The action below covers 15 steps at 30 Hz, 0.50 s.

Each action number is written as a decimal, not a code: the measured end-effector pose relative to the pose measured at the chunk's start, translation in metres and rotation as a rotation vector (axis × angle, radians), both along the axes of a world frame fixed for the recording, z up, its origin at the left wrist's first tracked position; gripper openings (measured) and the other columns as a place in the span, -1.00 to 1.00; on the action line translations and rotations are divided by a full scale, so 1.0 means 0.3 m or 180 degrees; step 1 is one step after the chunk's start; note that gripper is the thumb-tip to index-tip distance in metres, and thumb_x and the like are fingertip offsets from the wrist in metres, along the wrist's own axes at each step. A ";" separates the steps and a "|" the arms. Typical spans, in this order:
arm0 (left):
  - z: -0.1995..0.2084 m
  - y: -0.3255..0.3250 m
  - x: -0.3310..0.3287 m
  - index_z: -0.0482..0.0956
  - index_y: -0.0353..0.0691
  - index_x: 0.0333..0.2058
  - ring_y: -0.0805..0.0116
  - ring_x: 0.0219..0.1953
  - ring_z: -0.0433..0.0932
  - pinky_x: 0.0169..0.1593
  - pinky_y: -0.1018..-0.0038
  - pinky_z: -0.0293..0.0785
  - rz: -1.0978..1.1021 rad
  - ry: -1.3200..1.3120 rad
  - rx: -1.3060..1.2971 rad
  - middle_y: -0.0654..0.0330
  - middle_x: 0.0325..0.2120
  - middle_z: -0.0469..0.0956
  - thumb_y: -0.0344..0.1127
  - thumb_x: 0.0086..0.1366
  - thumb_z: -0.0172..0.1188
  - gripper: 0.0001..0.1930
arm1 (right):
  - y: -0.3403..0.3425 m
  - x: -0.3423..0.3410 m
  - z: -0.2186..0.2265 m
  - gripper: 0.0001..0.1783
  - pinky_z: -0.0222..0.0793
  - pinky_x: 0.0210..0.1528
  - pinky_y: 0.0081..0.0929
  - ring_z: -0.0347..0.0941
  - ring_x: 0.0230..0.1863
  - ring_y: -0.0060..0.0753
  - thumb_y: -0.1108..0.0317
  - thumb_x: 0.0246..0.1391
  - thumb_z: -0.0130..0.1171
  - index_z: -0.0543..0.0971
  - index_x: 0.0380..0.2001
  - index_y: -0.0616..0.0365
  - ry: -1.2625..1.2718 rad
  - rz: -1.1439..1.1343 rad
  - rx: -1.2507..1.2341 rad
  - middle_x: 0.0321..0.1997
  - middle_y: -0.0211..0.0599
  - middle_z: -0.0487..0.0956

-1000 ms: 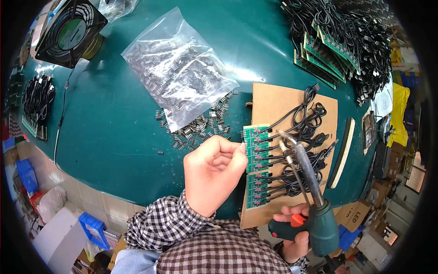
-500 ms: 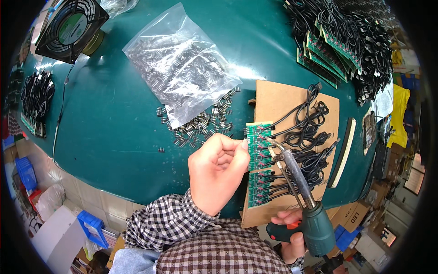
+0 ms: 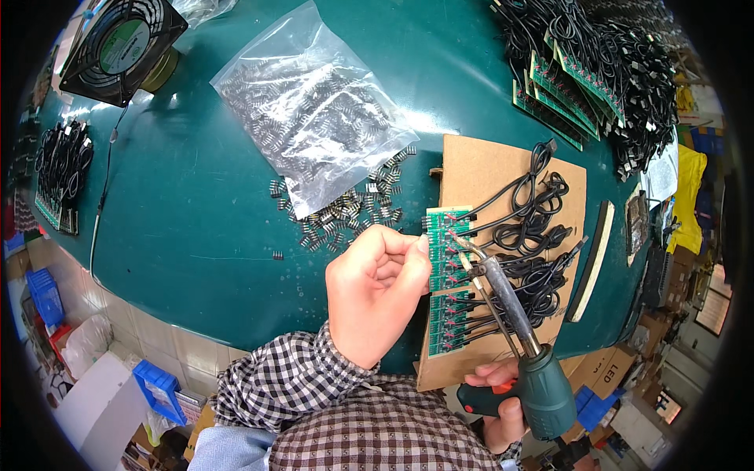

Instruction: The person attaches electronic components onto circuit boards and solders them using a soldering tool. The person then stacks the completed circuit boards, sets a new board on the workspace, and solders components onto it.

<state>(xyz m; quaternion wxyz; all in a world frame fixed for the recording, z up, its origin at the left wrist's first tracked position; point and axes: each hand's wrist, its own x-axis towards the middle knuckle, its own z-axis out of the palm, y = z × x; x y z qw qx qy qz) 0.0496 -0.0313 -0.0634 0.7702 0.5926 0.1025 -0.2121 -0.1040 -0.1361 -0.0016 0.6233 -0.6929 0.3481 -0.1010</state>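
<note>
My left hand (image 3: 375, 294) is closed in a pinch, thumb and forefinger at the left edge of the upper green circuit board (image 3: 450, 279). Whatever lies between the fingertips is hidden. A soldering gun (image 3: 547, 396) with a dark green body and red trigger is gripped in my right hand (image 3: 503, 424). Its long metal barrel slants up and left, and the bent tip rests on or just above the upper board. Below that board lies a second green board (image 3: 448, 334). Black cables (image 3: 522, 235) run from both boards to the right, over a cardboard sheet (image 3: 479, 165).
Small black pin connectors (image 3: 338, 224) lie loose beside a clear plastic bag (image 3: 314, 118) full of them. A fan (image 3: 124, 47) stands far left. Cabled boards are piled far right (image 3: 565, 94) and at the left edge (image 3: 63, 173). A pale curved strip (image 3: 591, 263) lies right of the cardboard.
The soldering gun's tip has shifted slightly left over the upper board. My left hand keeps its pinch at the board's edge.
</note>
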 end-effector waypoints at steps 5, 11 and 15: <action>0.003 0.001 0.001 0.39 -0.41 -0.46 0.72 -0.55 0.39 -0.53 0.79 0.28 0.0007 0.0076 -0.0069 0.28 -0.58 0.46 -0.51 0.18 0.07 -0.92 | -0.006 -0.003 0.002 -0.42 0.51 -0.33 -0.33 0.41 -0.32 -0.27 -0.06 -0.05 0.05 0.32 -0.33 0.35 0.0113 0.0050 0.0098 -0.39 -0.08 0.37; -0.001 -0.002 -0.001 0.39 -0.40 -0.47 0.75 -0.56 0.37 -0.55 0.80 0.25 0.0036 0.0011 -0.0022 0.30 -0.58 0.46 -0.52 0.18 0.07 -0.92 | 0.004 0.010 0.002 -0.45 0.51 -0.35 -0.33 0.41 -0.33 -0.28 -0.03 -0.06 0.06 0.32 -0.35 0.35 0.0016 0.0015 0.0058 -0.40 -0.10 0.37; 0.000 -0.003 0.000 0.39 -0.39 -0.48 0.78 -0.58 0.33 -0.57 0.81 0.21 0.0058 -0.0019 0.0035 0.34 -0.59 0.44 -0.52 0.17 0.07 -0.92 | -0.001 -0.007 -0.002 -0.46 0.50 -0.37 -0.33 0.40 -0.34 -0.28 -0.02 -0.07 0.08 0.32 -0.37 0.35 0.0043 0.0044 0.0133 -0.43 -0.12 0.36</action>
